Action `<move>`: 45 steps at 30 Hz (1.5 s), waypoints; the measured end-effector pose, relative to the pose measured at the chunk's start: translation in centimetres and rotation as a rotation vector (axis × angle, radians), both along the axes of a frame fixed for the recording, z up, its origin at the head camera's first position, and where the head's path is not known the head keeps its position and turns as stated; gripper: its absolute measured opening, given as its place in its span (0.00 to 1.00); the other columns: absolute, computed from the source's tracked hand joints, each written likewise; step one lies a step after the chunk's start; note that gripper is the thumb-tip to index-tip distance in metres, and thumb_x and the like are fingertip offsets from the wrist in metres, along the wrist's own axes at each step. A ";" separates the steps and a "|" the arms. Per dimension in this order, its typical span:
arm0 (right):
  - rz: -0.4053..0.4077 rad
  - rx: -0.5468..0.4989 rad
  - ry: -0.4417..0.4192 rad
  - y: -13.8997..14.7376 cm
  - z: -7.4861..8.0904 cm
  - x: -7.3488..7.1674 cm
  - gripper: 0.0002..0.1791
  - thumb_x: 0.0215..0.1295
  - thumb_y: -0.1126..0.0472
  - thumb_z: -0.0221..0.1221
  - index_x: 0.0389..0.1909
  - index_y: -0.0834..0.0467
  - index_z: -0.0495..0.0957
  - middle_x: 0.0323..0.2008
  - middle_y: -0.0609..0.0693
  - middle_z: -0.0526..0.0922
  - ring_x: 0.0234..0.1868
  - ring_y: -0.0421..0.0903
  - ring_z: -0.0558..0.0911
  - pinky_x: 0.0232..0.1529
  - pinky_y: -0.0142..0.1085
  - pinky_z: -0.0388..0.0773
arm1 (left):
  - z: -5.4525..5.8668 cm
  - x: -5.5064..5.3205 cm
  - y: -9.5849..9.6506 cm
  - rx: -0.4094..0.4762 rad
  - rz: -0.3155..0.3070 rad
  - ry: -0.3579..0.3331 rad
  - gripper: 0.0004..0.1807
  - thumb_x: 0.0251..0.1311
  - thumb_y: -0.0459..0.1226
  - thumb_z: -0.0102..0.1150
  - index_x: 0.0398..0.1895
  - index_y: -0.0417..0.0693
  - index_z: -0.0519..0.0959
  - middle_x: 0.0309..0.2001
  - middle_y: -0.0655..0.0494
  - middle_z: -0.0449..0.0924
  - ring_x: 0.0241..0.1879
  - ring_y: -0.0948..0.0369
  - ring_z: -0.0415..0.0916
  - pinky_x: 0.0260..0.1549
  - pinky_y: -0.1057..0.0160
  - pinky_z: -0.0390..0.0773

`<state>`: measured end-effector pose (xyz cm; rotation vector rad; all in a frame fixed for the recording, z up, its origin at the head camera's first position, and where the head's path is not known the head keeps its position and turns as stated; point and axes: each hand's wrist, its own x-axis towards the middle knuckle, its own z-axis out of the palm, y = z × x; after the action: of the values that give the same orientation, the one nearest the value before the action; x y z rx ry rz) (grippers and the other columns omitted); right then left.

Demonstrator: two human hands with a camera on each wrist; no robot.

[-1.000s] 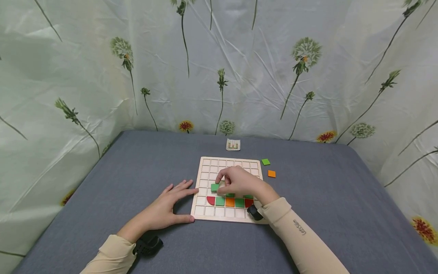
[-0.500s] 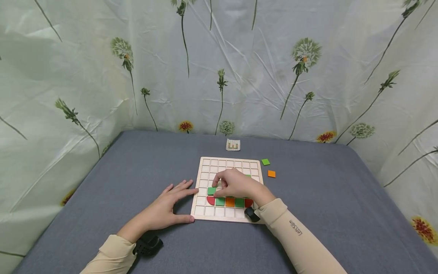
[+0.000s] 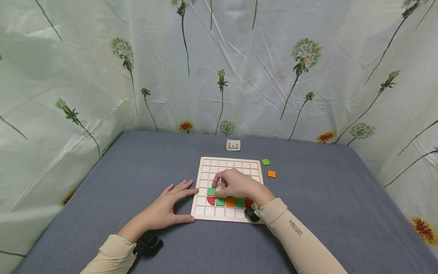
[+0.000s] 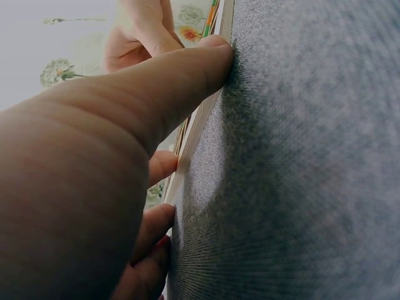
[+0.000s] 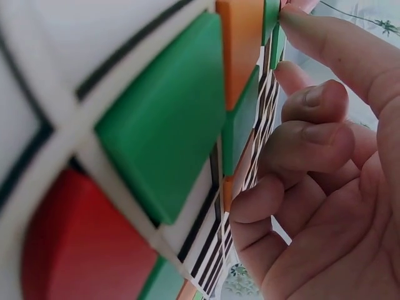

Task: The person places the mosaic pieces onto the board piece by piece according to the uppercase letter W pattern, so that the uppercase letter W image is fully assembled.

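My right hand (image 3: 237, 184) pinches a green square tile (image 3: 211, 191) between thumb and index finger. That tile sits over a cell near the left side of the wooden grid board (image 3: 200, 210), just behind a red rounded piece (image 3: 210, 200). To its right the same row as the red piece holds a green tile (image 3: 220, 201), an orange tile (image 3: 230, 202), another green tile (image 3: 239, 202) and a second red piece (image 3: 248, 203). My left hand (image 3: 167, 205) lies with fingers spread, its thumb (image 4: 194, 72) and index finger touching the board's left edge. My right hand hides the board's middle.
Beyond the board's right edge lie a light green tile (image 3: 265, 162) and a loose orange tile (image 3: 272, 174). A small card with a printed grid pattern (image 3: 233, 145) lies behind the board. Grey cloth (image 3: 154, 163) covers the table, and a flowered curtain (image 3: 260, 76) hangs behind.
My right hand has carried the green tile left and slightly nearer, over the cell behind the left red piece, then lowered it a little. My left hand has stayed put.
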<state>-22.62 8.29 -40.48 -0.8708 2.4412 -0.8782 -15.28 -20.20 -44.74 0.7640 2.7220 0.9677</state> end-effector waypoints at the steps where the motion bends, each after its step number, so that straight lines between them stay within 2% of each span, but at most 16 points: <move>1: 0.001 0.002 0.004 0.0 0.0 0.0 0.08 0.67 0.59 0.73 0.44 0.53 0.86 0.19 0.42 0.73 0.20 0.37 0.69 0.27 0.29 0.67 | 0.0 0.0 0.0 -0.001 0.001 -0.002 0.45 0.59 0.60 0.77 0.78 0.60 0.74 0.85 0.49 0.60 0.86 0.42 0.52 0.80 0.25 0.45; 6: -0.003 0.014 0.013 0.2 0.0 -0.2 0.09 0.67 0.56 0.73 0.44 0.52 0.86 0.20 0.42 0.74 0.21 0.37 0.70 0.27 0.29 0.68 | 0.2 0.1 0.1 -0.009 0.008 -0.007 0.45 0.59 0.60 0.77 0.78 0.59 0.74 0.85 0.48 0.60 0.86 0.41 0.52 0.80 0.25 0.45; 14: -0.073 -0.002 0.000 2.4 0.4 -0.3 0.10 0.69 0.55 0.72 0.48 0.52 0.86 0.21 0.43 0.74 0.21 0.39 0.70 0.29 0.32 0.72 | 0.3 0.1 0.2 -0.007 0.009 -0.002 0.45 0.59 0.59 0.77 0.78 0.58 0.74 0.85 0.48 0.61 0.86 0.41 0.53 0.80 0.25 0.45; 19: -0.108 -0.011 0.042 4.8 0.5 -0.8 0.10 0.70 0.55 0.71 0.48 0.53 0.87 0.20 0.43 0.73 0.22 0.39 0.69 0.31 0.32 0.70 | 0.3 0.2 0.2 -0.007 0.013 -0.004 0.45 0.58 0.59 0.78 0.78 0.58 0.74 0.85 0.48 0.60 0.86 0.42 0.53 0.80 0.25 0.45; 32: -0.284 0.008 0.080 11.9 0.1 -1.8 0.13 0.68 0.55 0.72 0.49 0.55 0.87 0.21 0.42 0.68 0.23 0.39 0.65 0.28 0.31 0.64 | 0.3 0.3 0.2 -0.004 0.012 0.006 0.45 0.58 0.58 0.78 0.78 0.57 0.75 0.84 0.47 0.61 0.86 0.41 0.53 0.80 0.25 0.45; 45: -0.423 -0.021 0.026 17.4 -0.9 -2.1 0.21 0.66 0.53 0.75 0.54 0.59 0.85 0.21 0.44 0.71 0.23 0.39 0.68 0.27 0.31 0.64 | 0.2 0.2 0.2 0.002 0.014 0.007 0.45 0.58 0.59 0.78 0.78 0.58 0.74 0.85 0.48 0.60 0.86 0.42 0.53 0.81 0.26 0.45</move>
<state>-24.72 25.67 -41.43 -0.3726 2.6913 -1.0384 -15.06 -19.98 -44.57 0.7508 2.7364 0.9729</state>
